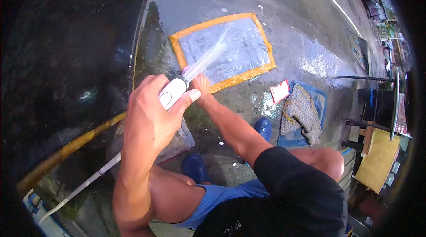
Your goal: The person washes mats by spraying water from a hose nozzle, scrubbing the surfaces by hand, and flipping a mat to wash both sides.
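My left hand [151,104] is wrapped round a white spray nozzle [173,92], its thumb along the side. A fan of water [211,57] shoots from the nozzle onto a wet grey mat [239,44] with an orange-yellow border, lying flat on the ground. A pale hose [91,179] trails from below my left forearm to the lower left. My right hand [202,84] reaches down to the mat's near-left corner; it is blurred and partly covered by the nozzle and spray. A small pinkish patch shows beside it, too hidden to name.
A patterned grey cloth [301,112] lies crumpled on a blue mat [323,99] at right, beside a red-and-white packet [280,91]. Another flat mat [179,144] lies under my left arm. My blue shoes [195,168] stand on wet concrete. A yellow-topped table [377,159] is far right.
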Tool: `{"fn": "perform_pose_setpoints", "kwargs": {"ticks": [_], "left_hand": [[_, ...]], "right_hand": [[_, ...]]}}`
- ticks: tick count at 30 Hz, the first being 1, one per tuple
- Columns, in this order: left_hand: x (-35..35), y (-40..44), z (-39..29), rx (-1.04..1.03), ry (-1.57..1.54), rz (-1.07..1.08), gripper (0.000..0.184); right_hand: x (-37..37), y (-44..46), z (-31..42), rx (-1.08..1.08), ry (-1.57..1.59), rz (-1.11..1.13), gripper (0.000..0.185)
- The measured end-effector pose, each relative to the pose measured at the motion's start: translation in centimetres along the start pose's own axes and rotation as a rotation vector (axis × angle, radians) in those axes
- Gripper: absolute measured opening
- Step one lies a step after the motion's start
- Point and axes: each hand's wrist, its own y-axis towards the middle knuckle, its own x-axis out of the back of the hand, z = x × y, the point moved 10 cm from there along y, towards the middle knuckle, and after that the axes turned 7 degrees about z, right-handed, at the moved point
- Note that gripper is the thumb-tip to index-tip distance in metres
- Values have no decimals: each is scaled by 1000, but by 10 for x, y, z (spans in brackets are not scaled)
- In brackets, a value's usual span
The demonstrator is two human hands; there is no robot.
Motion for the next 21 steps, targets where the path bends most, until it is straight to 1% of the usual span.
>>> {"fn": "perform_pose_setpoints", "kwargs": {"ticks": [1,4,7,8,11,12,13,15,16,18,19,20,21], "left_hand": [[-4,2,0,2,-17,9,37],[-18,8,-3,8,-30,57,37],[-26,10,-7,27,9,98,37],[-30,11,-7,25,13,112,36],[-46,14,-8,7,14,198,34],[-53,16,-8,-5,12,234,33],[-60,17,-11,-30,12,263,33],[-76,22,-14,-81,14,320,31],[-80,25,-12,-51,43,350,32],[-76,28,-10,6,-14,312,33],[-73,29,-7,37,-43,289,34],[-70,30,-5,39,-11,299,35],[-67,31,-2,44,-6,291,35]], "right_hand": [[-2,-16,2,-5,35,29,43],[24,-61,25,92,325,-64,48],[54,-62,20,-54,-165,-219,49],[65,-59,10,-117,-114,-247,48],[60,-44,-6,60,-183,-232,43],[60,-38,-5,102,-142,-214,35],[54,-34,-11,133,-81,-269,42],[58,-28,-21,239,-103,-219,32],[59,-18,-43,250,-104,-193,38],[85,27,-113,-112,-97,179,46],[123,28,-151,-47,-173,-236,47],[163,28,-182,-121,-235,-289,46],[179,26,-192,-189,-232,-339,46]]}}
